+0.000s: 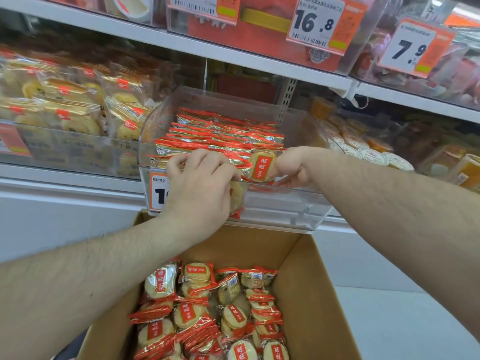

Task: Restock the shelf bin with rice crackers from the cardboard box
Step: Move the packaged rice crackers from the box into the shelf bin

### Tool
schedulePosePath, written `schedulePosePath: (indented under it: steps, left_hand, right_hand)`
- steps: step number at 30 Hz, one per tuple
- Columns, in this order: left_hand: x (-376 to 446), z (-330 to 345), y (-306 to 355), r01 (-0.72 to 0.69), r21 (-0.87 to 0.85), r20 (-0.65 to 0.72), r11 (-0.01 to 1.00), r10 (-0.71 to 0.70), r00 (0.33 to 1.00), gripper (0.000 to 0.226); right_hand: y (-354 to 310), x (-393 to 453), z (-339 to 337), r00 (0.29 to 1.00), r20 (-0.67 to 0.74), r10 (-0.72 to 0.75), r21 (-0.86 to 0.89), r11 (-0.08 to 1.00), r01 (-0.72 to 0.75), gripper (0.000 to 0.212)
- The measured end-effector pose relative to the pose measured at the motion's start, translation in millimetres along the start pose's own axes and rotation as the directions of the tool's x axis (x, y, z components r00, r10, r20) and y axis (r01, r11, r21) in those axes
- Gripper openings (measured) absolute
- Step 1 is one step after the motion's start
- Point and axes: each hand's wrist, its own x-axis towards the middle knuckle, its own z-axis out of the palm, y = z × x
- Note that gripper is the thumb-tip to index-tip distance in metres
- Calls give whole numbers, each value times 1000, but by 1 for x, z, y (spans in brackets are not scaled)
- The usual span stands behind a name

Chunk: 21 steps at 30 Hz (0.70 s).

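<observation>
A clear plastic shelf bin [298, 203] juts out from the shelf and holds rows of red-and-gold rice cracker packs [223, 133] standing on edge. My left hand [200, 183] reaches over the bin's front wall, fingers curled on packs in the front row. My right hand [293, 168] pinches one rice cracker pack [262, 166] with a red label at the front of the bin. Below, an open cardboard box [311, 281] holds several loose rice cracker packs [207, 313].
Neighbouring bins hold yellow cake packs [70, 105] on the left and round lidded cups [374, 154] on the right. Price tags [317, 22] hang from the upper shelf rail. A white shelf ledge [65, 183] runs behind the box.
</observation>
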Motion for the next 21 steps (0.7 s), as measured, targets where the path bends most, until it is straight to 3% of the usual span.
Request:
schedulePosePath:
  steps: [2, 4, 5, 7, 9, 10, 11, 13, 15, 18, 19, 21]
  left_hand:
    - [0, -3, 4, -62, -33, -44, 998, 60, 997, 24]
    - [-1, -6, 8, -198, -109, -73, 974, 191, 979, 24]
    - [-4, -7, 9, -277, -176, -66, 945, 269, 961, 24]
    - [-12, -8, 12, -353, -336, 23, 873, 383, 924, 25]
    - [-21, -7, 17, -290, -406, 220, 867, 401, 889, 26]
    - [-28, -5, 20, -234, -400, 353, 886, 385, 852, 28]
    - [-35, -2, 22, -169, -383, 496, 908, 356, 792, 29]
    - [-46, 7, 23, -86, -310, 724, 947, 293, 624, 29]
    - [-57, 16, 24, -92, -218, 865, 972, 235, 444, 27]
    - [-73, 32, 20, -122, -112, 960, 986, 139, 244, 32]
    - [-77, 35, 20, -110, -103, 968, 989, 125, 218, 34]
    - [-83, 39, 17, -95, -123, 963, 988, 142, 228, 36]
  right_hand:
    - [-2, -14, 0, 999, -46, -18, -32, 999, 17, 39]
    - [-3, -35, 2, 967, -217, -133, -110, 988, 111, 34]
    - [-2, -48, 4, 912, -332, -240, -185, 965, 186, 31]
    - [10, -80, 13, 702, -513, -494, -322, 869, 376, 22]
    - [32, -115, 33, 456, -556, -695, -383, 701, 601, 16]
    - [46, -127, 45, 374, -535, -757, -399, 617, 678, 16]
    - [61, -132, 58, 340, -502, -795, -399, 562, 725, 15]
    - [93, -128, 82, 420, -431, -799, -355, 578, 735, 9]
    - [125, -110, 104, 599, -311, -738, -328, 675, 661, 8]
    - [170, -69, 132, 835, -28, -550, -422, 764, 489, 18]
    - [185, -56, 142, 886, 81, -457, -493, 754, 434, 20]
    - [212, -36, 161, 942, 229, -246, -634, 696, 336, 17]
